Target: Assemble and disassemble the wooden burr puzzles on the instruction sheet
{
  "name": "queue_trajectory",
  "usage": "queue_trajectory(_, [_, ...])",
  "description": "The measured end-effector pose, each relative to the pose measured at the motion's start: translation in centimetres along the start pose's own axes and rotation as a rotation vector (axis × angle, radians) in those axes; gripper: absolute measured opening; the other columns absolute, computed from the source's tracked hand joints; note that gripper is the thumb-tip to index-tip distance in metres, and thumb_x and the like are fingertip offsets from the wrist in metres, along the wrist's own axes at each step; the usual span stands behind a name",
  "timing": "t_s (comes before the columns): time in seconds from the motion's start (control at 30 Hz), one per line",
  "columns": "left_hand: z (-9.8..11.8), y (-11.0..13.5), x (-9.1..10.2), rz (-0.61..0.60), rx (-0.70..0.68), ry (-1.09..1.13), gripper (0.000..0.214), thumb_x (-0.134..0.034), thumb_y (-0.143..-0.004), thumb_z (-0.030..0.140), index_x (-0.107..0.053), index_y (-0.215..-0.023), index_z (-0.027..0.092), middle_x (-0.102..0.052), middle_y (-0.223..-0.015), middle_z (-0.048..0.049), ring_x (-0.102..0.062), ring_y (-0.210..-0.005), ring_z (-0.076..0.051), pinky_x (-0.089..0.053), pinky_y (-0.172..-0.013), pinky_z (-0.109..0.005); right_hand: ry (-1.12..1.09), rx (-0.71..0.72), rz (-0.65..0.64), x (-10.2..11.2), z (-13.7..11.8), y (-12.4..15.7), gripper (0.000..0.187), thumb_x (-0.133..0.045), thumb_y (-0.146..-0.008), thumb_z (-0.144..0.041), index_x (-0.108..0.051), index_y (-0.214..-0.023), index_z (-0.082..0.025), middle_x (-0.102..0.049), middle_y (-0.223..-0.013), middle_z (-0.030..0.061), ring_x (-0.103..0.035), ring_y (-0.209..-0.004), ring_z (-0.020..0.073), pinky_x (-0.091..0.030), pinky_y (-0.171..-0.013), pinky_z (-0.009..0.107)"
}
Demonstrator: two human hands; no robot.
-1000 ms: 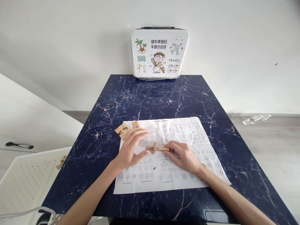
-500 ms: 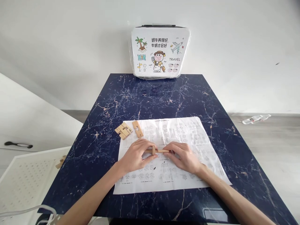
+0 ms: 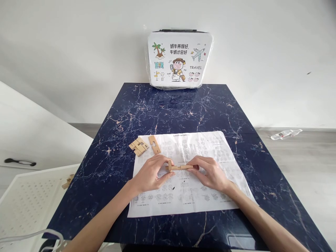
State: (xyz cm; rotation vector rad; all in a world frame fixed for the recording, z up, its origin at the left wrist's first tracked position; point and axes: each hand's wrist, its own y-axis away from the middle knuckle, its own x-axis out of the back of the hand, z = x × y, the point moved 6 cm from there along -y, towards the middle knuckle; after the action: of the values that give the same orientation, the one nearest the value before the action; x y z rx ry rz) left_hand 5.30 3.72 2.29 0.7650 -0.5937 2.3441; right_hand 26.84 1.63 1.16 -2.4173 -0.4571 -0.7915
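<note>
My left hand point(image 3: 152, 173) is closed, thumb and fingers pinching a small upright wooden puzzle piece point(image 3: 170, 166) with a bar through or against it. From the right, my right hand point(image 3: 210, 173) grips the far end of a slim notched wooden puzzle stick point(image 3: 185, 167). The stick and the left piece meet in a line between my hands; whether they are joined I cannot tell. Both are over a printed instruction sheet point(image 3: 157, 210). Beyond my left hand lie a flat wooden piece with a cut-out point(image 3: 154, 144) and a group of interlocked wooden pieces point(image 3: 139, 146).
A dark blue marble-patterned table point(image 3: 173, 119) carries the sheet. At its back edge a white cartoon-printed case point(image 3: 181, 57) in clear wrap stands against the wall. A white perforated-panel item point(image 3: 31, 199) and a cable point(image 3: 31, 236) are at lower left.
My hands have moved slightly apart. More of the wooden stick shows between them, and the upright piece in my left hand has shifted a little left.
</note>
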Motion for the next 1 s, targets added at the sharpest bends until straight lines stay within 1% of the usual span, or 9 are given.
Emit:
queue_trajectory(0.13, [0.4,-0.1,-0.1,-0.033,0.02,-0.013,0.012,-0.063,-0.104,0.033,-0.056,-0.107,0.024,-0.073,-0.1,-0.0036,-0.069,-0.089,-0.023,-0.052,-0.082,-0.038,-0.002,-0.013,-0.023,0.3,0.0,-0.2,0.023,-0.055,-0.113,-0.035,-0.072,-0.11,-0.02,-0.073,-0.083,0.005,-0.065,-0.065,0.0177,-0.052,-0.057,0.032])
queue_trajectory(0.33, [0.4,0.1,-0.7,-0.131,0.059,0.065,0.011,-0.054,-0.108,0.033,-0.049,-0.105,0.024,-0.062,-0.084,0.0038,-0.051,-0.054,-0.012,-0.043,-0.06,-0.029,-0.033,-0.022,-0.02,0.5,-0.2,-0.3,0.024,-0.056,-0.113,-0.037,-0.072,-0.108,-0.02,-0.074,-0.083,0.0051,-0.066,-0.066,0.0181,-0.054,-0.058,0.032])
queue_trajectory(0.5, [0.5,0.2,-0.8,-0.137,0.059,0.099,0.012,-0.056,-0.108,0.033,-0.047,-0.105,0.025,-0.061,-0.083,0.005,-0.057,-0.055,-0.012,-0.05,-0.064,-0.031,-0.03,-0.028,-0.033,0.3,-0.2,-0.3,0.023,-0.056,-0.112,-0.037,-0.072,-0.107,-0.02,-0.074,-0.083,0.0052,-0.067,-0.066,0.0186,-0.056,-0.061,0.033])
queue_trajectory(0.57, [0.2,0.4,-0.5,-0.139,0.066,0.098,0.013,-0.055,-0.108,0.033,-0.046,-0.104,0.025,-0.063,-0.084,0.0041,-0.058,-0.055,-0.013,-0.052,-0.064,-0.031,-0.028,-0.049,-0.026,0.8,0.4,-0.1,0.024,-0.056,-0.112,-0.038,-0.072,-0.106,-0.021,-0.075,-0.082,0.0052,-0.068,-0.067,0.0196,-0.056,-0.06,0.033])
queue_trajectory(0.63, [-0.3,0.6,0.3,-0.101,0.072,0.107,0.013,-0.053,-0.109,0.032,-0.047,-0.102,0.024,-0.066,-0.087,0.002,-0.064,-0.062,-0.014,-0.054,-0.065,-0.031,-0.014,-0.105,0.018,2.0,1.5,0.2,0.026,-0.057,-0.111,-0.041,-0.073,-0.105,-0.022,-0.076,-0.083,0.0057,-0.071,-0.07,0.0216,-0.057,-0.061,0.034])
queue_trajectory(0.7, [-1.0,0.8,1.5,-0.009,0.08,0.113,0.011,-0.053,-0.109,0.032,-0.048,-0.103,0.024,-0.068,-0.089,-0.0003,-0.07,-0.074,-0.017,-0.057,-0.07,-0.032,0.021,-0.211,0.102,3.6,2.9,0.6,0.027,-0.06,-0.108,-0.045,-0.074,-0.102,-0.023,-0.079,-0.087,0.0062,-0.075,-0.075,0.0236,-0.059,-0.065,0.035])
queue_trajectory(0.8, [-2.1,0.8,3.1,0.169,0.126,0.062,0.011,-0.048,-0.111,0.033,-0.049,-0.107,0.023,-0.068,-0.082,0.0008,-0.071,-0.068,-0.016,-0.057,-0.07,-0.031,0.068,-0.343,0.206,5.1,4.2,1.0,0.032,-0.059,-0.107,-0.05,-0.072,-0.098,-0.023,-0.08,-0.086,0.0062,-0.077,-0.076,0.0239,-0.059,-0.068,0.034])
queue_trajectory(0.9, [-2.3,0.3,3.6,0.254,0.16,0.001,0.019,-0.042,-0.114,0.033,-0.05,-0.1,0.023,-0.068,-0.082,0.0008,-0.066,-0.063,-0.014,-0.054,-0.07,-0.03,0.096,-0.42,0.208,4.3,4.4,0.6,0.037,-0.056,-0.107,-0.055,-0.071,-0.101,-0.022,-0.081,-0.087,0.0076,-0.078,-0.076,0.0242,-0.058,-0.062,0.031])
queue_trajectory(1.0, [-1.8,-0.1,4.1,0.304,0.172,-0.053,0.032,-0.036,-0.116,0.034,-0.055,-0.093,0.022,-0.07,-0.085,-0.0019,-0.066,-0.069,-0.015,-0.054,-0.075,-0.032,0.102,-0.422,0.191,2.8,4.1,0.2,0.041,-0.054,-0.107,-0.058,-0.071,-0.101,-0.022,-0.081,-0.084,0.0084,-0.077,-0.073,0.0235,-0.058,-0.06,0.031])
